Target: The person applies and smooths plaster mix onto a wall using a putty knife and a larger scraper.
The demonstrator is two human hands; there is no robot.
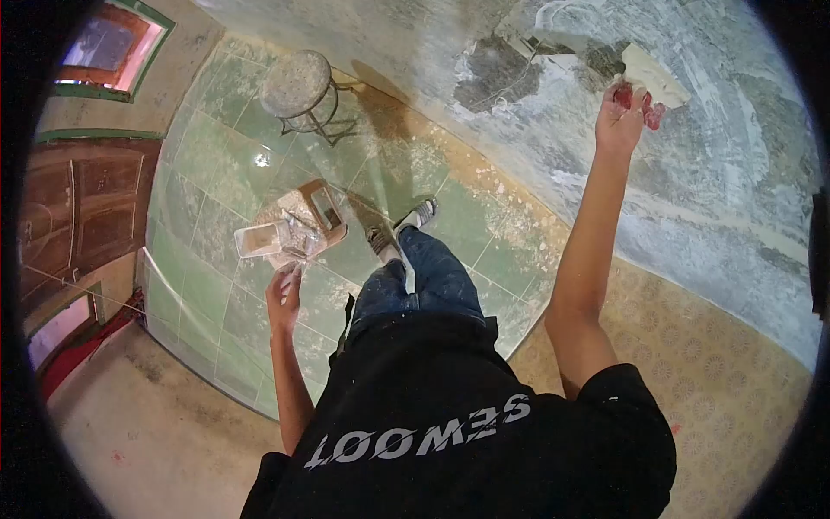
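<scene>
At the upper right, my right hand is closed around the red handle of a wide scraper. Its pale blade lies against the grey wall beside a dark, rough patch. Lower on the left, my left hand has its fingers drawn together at the near edge of a pale, plaster-smeared rectangular plate. What its fingertips grip is too small to make out. Behind the plate, a stained container appears on the floor.
A round metal-legged stool stands by the wall on green, plaster-spattered tiles. My shoes are on these tiles. Brown wooden doors are at the left, and patterned yellowish flooring lies at the right.
</scene>
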